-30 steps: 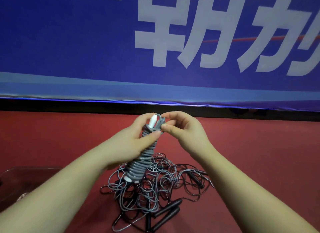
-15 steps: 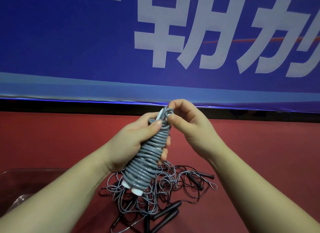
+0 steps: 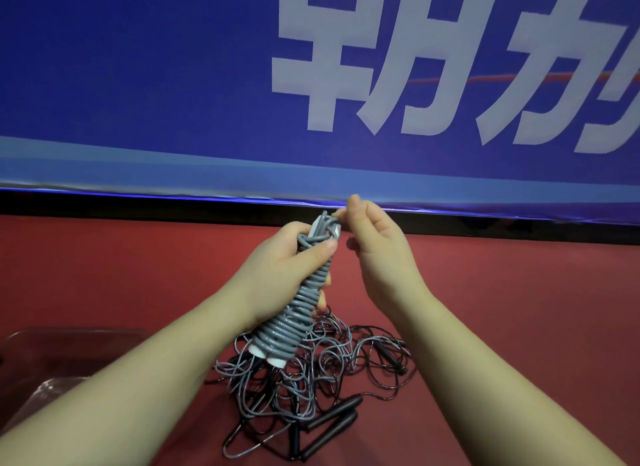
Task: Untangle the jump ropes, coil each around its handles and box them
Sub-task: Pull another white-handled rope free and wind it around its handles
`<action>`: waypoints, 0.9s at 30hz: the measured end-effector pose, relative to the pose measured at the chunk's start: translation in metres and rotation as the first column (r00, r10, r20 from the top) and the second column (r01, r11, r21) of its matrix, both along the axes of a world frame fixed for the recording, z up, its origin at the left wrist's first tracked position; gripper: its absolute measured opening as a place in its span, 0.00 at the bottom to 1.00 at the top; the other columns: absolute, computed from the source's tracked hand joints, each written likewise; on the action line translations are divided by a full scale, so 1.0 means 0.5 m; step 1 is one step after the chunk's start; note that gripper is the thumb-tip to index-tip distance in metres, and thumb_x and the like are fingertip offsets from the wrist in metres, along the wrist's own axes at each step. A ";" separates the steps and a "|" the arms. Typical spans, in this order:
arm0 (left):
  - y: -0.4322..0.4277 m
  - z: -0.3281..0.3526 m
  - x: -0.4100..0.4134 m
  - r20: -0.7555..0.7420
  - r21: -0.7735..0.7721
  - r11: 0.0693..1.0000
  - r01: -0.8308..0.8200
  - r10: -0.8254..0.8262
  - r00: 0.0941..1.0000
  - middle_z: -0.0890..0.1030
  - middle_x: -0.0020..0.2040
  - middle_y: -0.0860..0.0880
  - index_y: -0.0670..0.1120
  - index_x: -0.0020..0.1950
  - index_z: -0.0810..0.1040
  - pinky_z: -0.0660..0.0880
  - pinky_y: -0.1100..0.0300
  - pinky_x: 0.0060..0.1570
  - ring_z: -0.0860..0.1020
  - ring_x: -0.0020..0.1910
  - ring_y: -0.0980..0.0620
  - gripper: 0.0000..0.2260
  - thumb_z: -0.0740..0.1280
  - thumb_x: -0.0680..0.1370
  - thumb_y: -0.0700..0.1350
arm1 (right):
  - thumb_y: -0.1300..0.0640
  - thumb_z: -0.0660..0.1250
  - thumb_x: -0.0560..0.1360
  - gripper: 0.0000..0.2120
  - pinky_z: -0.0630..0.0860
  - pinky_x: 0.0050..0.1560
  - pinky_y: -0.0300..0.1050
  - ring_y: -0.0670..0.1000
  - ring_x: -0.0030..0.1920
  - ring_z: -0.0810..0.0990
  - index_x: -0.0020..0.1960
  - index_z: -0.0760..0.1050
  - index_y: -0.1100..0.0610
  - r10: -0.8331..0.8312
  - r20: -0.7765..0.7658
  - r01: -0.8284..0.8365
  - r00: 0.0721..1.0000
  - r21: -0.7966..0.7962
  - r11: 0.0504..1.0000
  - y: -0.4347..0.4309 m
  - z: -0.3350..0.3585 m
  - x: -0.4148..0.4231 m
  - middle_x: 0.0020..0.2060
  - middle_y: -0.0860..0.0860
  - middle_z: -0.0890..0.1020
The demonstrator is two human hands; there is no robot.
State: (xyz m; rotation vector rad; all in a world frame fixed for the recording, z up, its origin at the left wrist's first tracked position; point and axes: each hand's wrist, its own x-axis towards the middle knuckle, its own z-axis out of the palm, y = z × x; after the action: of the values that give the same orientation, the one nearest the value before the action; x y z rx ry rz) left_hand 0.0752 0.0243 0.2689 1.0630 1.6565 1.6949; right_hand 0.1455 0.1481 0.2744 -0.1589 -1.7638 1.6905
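A person's two bare forearms reach forward over a dull red surface [image 3: 519, 309]. The left hand [image 3: 277, 271] grips a grey plastic jump rope [image 3: 298, 313], wound in tight coils around its pair of white handles [image 3: 275, 361]. Fingers and thumb curl round the upper half of this bundle, which is held tilted, up off the surface, with the white handle ends showing at the bottom. The right hand [image 3: 374, 243] pinches the loose grey rope end [image 3: 330, 219] at the top of the bundle between thumb and fingertips, apparently tucking it in to lock the winding.

Below the bundle, on the red surface, lies a loose tangle of thin grey and black ropes [image 3: 311, 379], with slim black handles [image 3: 332, 420] poking out at its near edge.

The wound rope looks light, smooth and springy. Its coils would likely spring loose if the end slipped free, so it seems best held round the middle, squeezing both handles together. The tangle looks limp and prone to snagging, and a handle seems the surest place to take hold of it.

A clear plastic box [image 3: 69, 337] sits at the lower left, partly cut off by the frame edge; what it holds cannot be made out. A blue banner with large pale characters [image 3: 173, 84] fills the background
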 end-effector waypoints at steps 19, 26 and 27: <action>0.014 -0.054 -0.001 -0.559 -0.337 0.922 -0.193 -0.030 0.829 0.80 0.29 0.54 0.53 0.44 0.70 0.76 0.55 0.37 0.80 0.27 0.56 0.13 0.64 0.72 0.61 | 0.63 0.68 0.74 0.05 0.71 0.47 0.36 0.44 0.40 0.75 0.40 0.76 0.55 0.095 0.480 -0.310 0.872 0.392 0.866 0.070 0.012 0.059 0.39 0.50 0.79; 0.053 -0.063 0.017 -0.505 -0.271 0.941 -0.203 0.041 0.862 0.82 0.32 0.52 0.56 0.48 0.66 0.78 0.55 0.37 0.81 0.28 0.57 0.19 0.67 0.66 0.63 | 0.60 0.59 0.80 0.09 0.79 0.44 0.47 0.44 0.30 0.78 0.41 0.71 0.57 -0.093 0.408 -0.017 0.908 0.258 0.966 0.073 -0.017 0.044 0.36 0.52 0.79; 0.055 -0.063 0.016 -0.491 -0.256 0.947 -0.192 0.044 0.870 0.82 0.33 0.52 0.56 0.50 0.65 0.79 0.55 0.37 0.81 0.28 0.57 0.19 0.69 0.68 0.60 | 0.60 0.58 0.81 0.09 0.79 0.43 0.45 0.44 0.29 0.78 0.42 0.70 0.57 -0.091 0.392 0.005 0.915 0.215 0.977 0.075 -0.019 0.043 0.36 0.52 0.79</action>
State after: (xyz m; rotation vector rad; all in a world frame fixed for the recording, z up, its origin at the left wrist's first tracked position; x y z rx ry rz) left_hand 0.0831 0.0519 0.2376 1.3214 2.2490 1.2452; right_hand 0.1669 0.1854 0.2648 -0.4799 -2.2067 1.4967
